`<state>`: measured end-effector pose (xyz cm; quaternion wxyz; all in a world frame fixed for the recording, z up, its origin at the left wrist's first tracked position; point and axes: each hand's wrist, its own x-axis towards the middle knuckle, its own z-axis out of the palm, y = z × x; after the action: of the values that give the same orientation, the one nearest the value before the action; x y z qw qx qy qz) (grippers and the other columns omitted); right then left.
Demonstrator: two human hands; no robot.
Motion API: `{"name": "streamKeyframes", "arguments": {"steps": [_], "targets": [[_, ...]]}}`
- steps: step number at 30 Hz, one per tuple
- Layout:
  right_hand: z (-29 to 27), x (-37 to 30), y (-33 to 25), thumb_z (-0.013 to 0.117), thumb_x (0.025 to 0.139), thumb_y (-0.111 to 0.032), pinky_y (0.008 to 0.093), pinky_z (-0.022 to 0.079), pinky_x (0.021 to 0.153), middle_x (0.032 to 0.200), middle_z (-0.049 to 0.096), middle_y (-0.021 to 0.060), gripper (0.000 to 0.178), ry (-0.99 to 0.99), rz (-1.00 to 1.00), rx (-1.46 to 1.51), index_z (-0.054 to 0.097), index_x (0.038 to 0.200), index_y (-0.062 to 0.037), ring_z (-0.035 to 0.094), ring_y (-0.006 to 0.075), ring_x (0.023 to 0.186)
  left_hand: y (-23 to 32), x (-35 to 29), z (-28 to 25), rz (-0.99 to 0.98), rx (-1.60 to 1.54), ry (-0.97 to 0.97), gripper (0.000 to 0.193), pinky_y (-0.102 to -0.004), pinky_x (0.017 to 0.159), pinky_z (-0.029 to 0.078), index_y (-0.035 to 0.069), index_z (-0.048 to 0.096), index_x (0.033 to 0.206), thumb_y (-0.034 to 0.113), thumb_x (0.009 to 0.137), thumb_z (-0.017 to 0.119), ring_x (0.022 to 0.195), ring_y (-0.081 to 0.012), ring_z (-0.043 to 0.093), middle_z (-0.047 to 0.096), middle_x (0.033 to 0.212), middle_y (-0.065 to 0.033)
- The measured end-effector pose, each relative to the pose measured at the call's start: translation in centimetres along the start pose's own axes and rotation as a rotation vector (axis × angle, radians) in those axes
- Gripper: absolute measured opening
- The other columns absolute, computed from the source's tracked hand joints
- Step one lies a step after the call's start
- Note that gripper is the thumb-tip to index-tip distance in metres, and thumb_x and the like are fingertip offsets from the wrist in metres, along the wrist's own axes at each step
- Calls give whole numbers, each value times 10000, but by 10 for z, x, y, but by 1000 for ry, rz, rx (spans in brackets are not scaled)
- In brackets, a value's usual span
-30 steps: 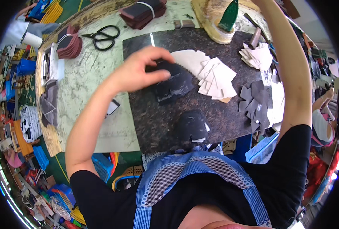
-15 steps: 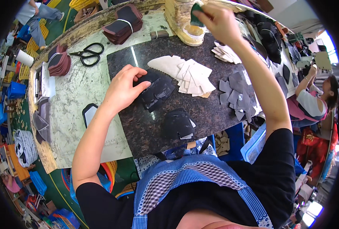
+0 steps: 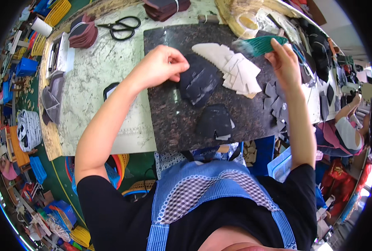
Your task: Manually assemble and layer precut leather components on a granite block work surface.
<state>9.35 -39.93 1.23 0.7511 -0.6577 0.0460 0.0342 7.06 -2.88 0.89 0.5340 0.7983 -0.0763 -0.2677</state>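
Observation:
My right hand (image 3: 285,62) grips a green flat spreader (image 3: 264,45), its pale left end blurred, above the off-white cut pieces (image 3: 241,75) fanned out on the dark stone slab (image 3: 173,129). The fingertips of my left hand (image 3: 169,65) are pinched together at the left edge of black cut pieces (image 3: 200,83) marked with whitish smears. Whether a piece's edge is between those fingers is hidden. Nearer me lies a second black stack (image 3: 214,122) with white showing at its edge. Grey cut pieces (image 3: 273,102) lie beside my right forearm.
At the slab's far right stands a crusted, yellowish pot (image 3: 248,23). Black-handled scissors (image 3: 121,28) and tied maroon stacks (image 3: 83,31) lie on the pale worktop (image 3: 123,113). A blue crate (image 3: 280,163) is by the front edge. Another person (image 3: 345,129) works at the right.
My right hand has brought the green spreader from above the pot back toward me, over the off-white pieces. My left fingers have closed at the black pieces. The whole view has shifted.

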Motion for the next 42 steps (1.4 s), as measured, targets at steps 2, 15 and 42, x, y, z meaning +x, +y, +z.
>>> {"name": "streamKeyframes", "arguments": {"steps": [2, 15, 42], "targets": [[69, -61, 7, 682, 987, -183, 210, 550, 615, 807, 721, 92, 215, 50, -46, -155, 693, 955, 30, 682, 121, 651, -6, -2, 1, -8, -27, 0, 215, -273, 727, 597, -27, 715, 1003, 182, 956, 699, 780, -106, 666, 699, 869, -41], [141, -129, 32, 638, 998, -87, 227, 539, 580, 806, 740, 90, 163, 107, -381, -496, 717, 973, 54, 696, 98, 678, -5, -6, 10, 50, 29, 50, 238, -282, 736, 582, -33, 705, 1009, 200, 961, 696, 799, -130, 686, 706, 895, -56], [102, -48, 4, 749, 855, -153, 315, 499, 734, 909, 639, 87, 232, -647, -310, -724, 721, 1037, -12, 627, 183, 847, -20, -33, 13, 1291, 929, 582, 225, -312, 688, 536, 37, 725, 916, -14, 730, 841, 820, -193, 633, 614, 1023, -34]]}}
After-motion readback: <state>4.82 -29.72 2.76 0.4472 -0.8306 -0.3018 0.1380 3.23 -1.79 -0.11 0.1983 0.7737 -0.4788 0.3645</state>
